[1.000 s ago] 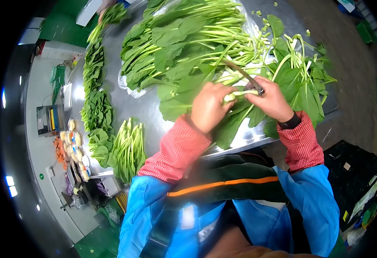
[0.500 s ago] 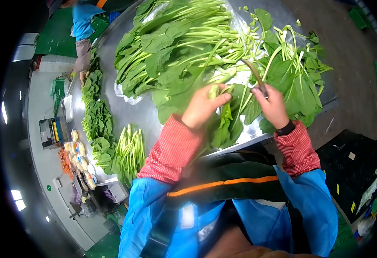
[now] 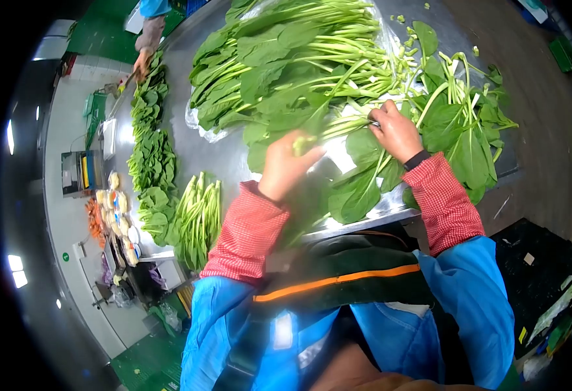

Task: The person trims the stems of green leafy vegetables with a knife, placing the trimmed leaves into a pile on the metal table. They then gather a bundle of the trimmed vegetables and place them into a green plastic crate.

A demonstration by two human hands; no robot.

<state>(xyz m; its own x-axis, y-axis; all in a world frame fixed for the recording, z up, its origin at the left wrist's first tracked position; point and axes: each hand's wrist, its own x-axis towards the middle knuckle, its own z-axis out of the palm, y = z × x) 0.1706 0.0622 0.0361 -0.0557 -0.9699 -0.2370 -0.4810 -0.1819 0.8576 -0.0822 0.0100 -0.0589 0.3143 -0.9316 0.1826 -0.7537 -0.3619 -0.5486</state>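
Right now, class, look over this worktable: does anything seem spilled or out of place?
Small cut stem bits lie scattered on the steel table beyond the greens pile, and some leaves lie right at its near edge.

No legible txt, nos. or brands anywhere. Round green sticker on wall at left: mark too small to read. Grey box w/ yellow-blue panel on counter nearby: nothing readable on it. Small yellow tag by black crate at right: blurred, no lettering made out.
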